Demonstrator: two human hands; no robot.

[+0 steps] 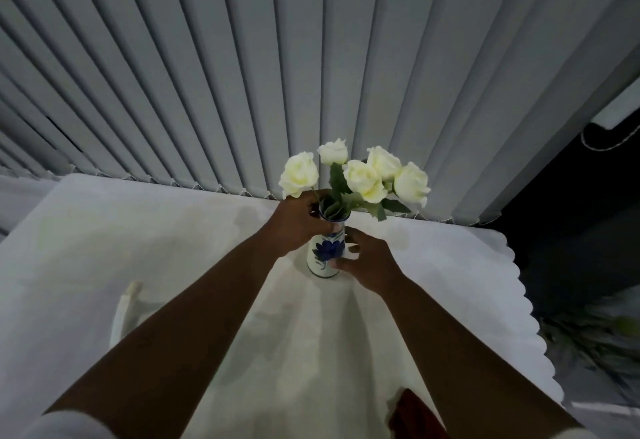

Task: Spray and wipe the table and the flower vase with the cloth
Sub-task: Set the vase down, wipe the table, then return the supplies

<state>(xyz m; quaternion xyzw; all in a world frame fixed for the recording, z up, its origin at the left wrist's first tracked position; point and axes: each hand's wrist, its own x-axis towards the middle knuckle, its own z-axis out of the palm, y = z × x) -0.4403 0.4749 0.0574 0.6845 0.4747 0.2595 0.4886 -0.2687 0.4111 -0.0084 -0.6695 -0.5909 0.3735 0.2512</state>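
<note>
While my left hand point(294, 222) curls its fingers around the vase point(325, 253) neck, my right hand point(363, 260) grips the body, which stands on the table point(138, 231).

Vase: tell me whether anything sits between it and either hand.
Nothing visible does. The left hand already wraps the vase at its neck, and the right hand grips its lower body on the other side.

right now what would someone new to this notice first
The white roses stand out, bright against the grey vertical blinds at the table's far edge. Below them, the left hand grips the neck of the blue-and-white vase and the right hand holds its body, over the white tablecloth.
</note>
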